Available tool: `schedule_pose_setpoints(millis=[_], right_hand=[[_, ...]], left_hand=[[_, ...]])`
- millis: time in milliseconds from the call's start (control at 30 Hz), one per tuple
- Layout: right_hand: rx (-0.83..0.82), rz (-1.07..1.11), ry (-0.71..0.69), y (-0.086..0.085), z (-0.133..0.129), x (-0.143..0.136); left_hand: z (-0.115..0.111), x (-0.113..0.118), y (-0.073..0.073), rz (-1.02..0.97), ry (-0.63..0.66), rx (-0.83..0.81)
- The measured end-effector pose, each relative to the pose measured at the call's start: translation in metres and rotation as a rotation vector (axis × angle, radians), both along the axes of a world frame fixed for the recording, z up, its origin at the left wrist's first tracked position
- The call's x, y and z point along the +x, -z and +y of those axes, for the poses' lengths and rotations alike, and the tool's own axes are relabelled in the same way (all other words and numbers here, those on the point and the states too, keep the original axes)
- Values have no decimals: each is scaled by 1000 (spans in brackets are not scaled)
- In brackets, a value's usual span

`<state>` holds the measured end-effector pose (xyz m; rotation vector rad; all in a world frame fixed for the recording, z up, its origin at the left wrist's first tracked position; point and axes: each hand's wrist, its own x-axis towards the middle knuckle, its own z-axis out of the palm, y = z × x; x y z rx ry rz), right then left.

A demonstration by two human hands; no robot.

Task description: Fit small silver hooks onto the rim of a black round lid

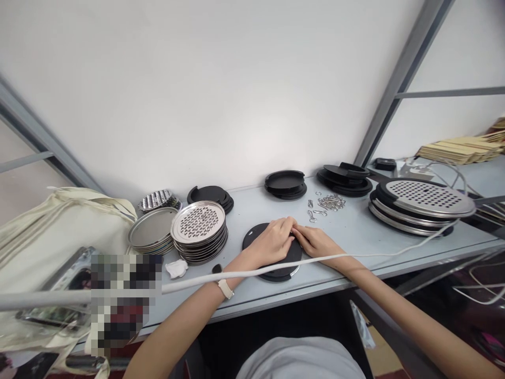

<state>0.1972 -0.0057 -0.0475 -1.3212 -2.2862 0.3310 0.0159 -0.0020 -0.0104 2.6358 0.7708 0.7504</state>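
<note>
A black round plate (276,271) with a sliver of metal along its right edge lies on the table in front of me. My left hand (272,241) reaches across it, fingers bent and closed at the upper right rim. There my right hand (315,243) meets it from the right, its fingers pinched on the same rim. Whatever lies between the fingertips is hidden. Beyond the hands, small metal clips (332,202) are scattered in a loose heap.
Stacked metal grater discs (199,223) and plain metal discs (152,229) stand at the left. Black round holders (285,183) line the wall side. Assembled graters (422,202) are piled right. A white cable (374,256) crosses above my forearms. A cloth bag (79,226) sits far left.
</note>
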Motion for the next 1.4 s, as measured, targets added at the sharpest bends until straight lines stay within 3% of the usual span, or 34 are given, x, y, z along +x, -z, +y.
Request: schedule_pose_setpoints(millis=[733, 967, 1400], right_hand=[[-18, 5, -4, 2, 1, 1], [-80, 75, -21, -5, -3, 0], [-59, 121, 77, -8, -5, -2]], left_hand=[[-1, 0, -1, -2, -3, 11], [2, -2, 1, -21, -8, 17], [4, -3, 3, -88, -9, -55]])
